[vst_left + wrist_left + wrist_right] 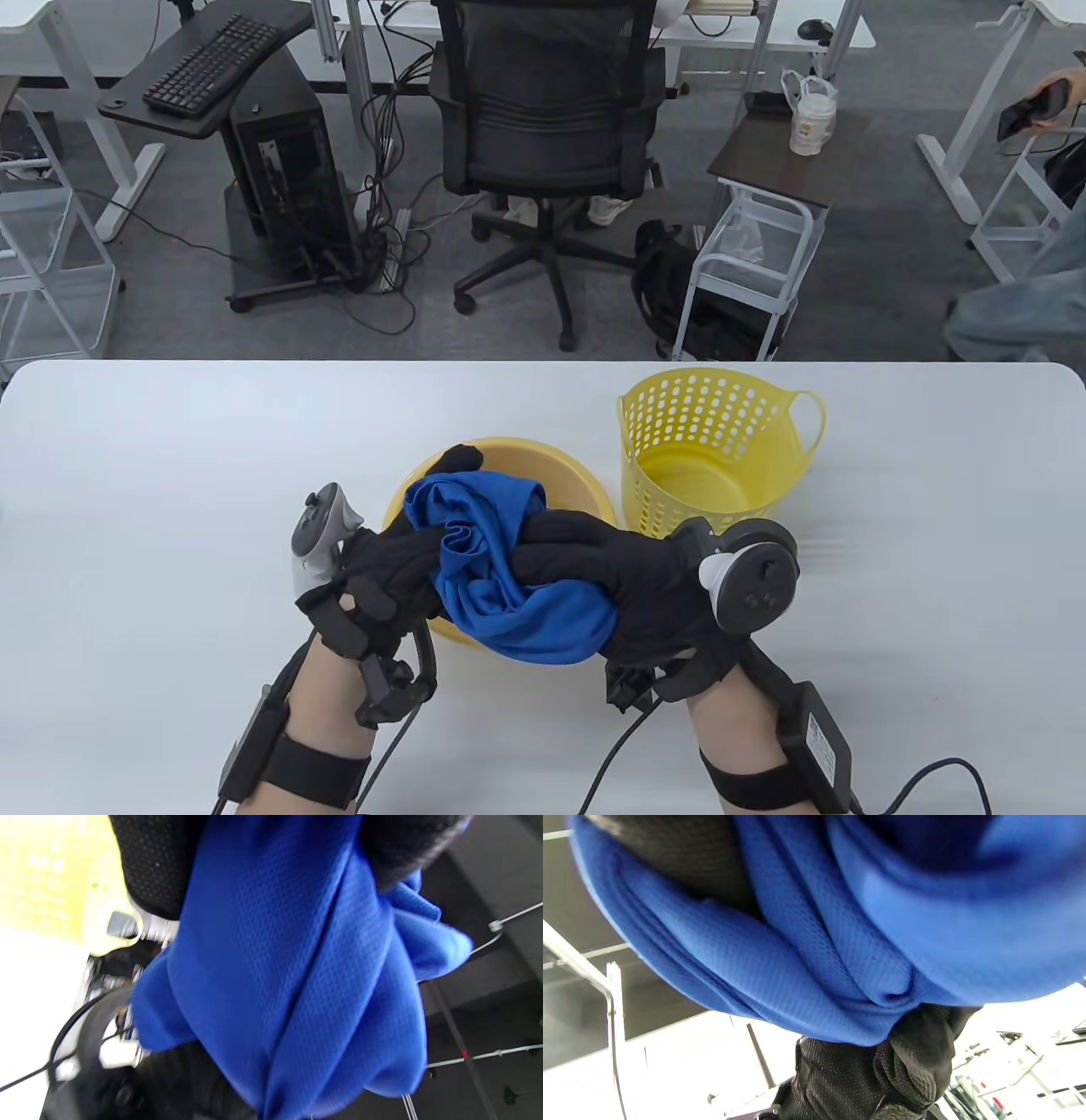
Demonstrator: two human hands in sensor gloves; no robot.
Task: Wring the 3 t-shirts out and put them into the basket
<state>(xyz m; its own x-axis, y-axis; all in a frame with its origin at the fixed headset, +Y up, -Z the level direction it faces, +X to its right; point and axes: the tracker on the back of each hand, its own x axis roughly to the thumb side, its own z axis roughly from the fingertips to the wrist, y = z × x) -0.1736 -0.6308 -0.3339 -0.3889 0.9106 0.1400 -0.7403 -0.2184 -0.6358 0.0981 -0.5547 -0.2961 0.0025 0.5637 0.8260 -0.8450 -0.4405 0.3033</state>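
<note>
A bunched blue t-shirt is held over a yellow basin near the table's middle. My left hand grips its left end and my right hand wraps round its right part, both in black gloves. The blue mesh cloth fills the left wrist view, with black glove at the top. In the right wrist view the blue t-shirt hangs over the other hand's gloved fingers. A yellow perforated basket stands right of the basin; no cloth shows inside it. No other t-shirts are visible.
The white table stretches to both sides of the basin. Glove cables trail off the front edge. Beyond the far edge stand an office chair, a computer cart and a small shelf trolley; a seated person's leg shows at far right.
</note>
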